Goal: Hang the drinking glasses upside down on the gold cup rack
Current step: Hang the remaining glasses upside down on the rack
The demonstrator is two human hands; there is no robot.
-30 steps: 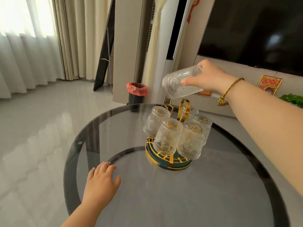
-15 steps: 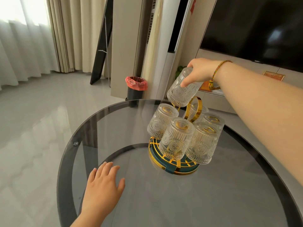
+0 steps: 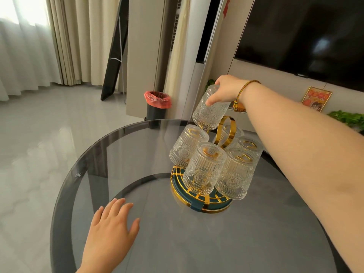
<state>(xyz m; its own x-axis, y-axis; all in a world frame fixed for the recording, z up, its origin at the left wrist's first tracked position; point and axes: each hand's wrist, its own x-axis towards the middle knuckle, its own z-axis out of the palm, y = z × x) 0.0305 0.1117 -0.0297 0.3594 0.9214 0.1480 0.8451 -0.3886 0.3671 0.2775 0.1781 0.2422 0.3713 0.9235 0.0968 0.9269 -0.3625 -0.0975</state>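
Observation:
The gold cup rack (image 3: 224,128) with a round green and gold base (image 3: 201,205) stands on the round smoked-glass table (image 3: 110,152). Several embossed clear glasses hang on it upside down, among them the front glass (image 3: 202,170), the left glass (image 3: 185,146) and the right glass (image 3: 235,177). My right hand (image 3: 226,89) grips one more glass (image 3: 209,111) by its base, mouth down, over the rack's back left side, its rim at a gold prong. My left hand (image 3: 112,227) lies flat on the table, fingers spread.
A black bin with a red liner (image 3: 157,104) stands on the floor beyond the table. A dark TV screen (image 3: 303,36) hangs on the wall at right, above a small picture frame (image 3: 316,98) and a green plant (image 3: 346,118). Curtains hang at left.
My right hand has turned the glass from lying sideways to mouth down and lowered it onto the rack's back left. My left hand has stayed flat on the table.

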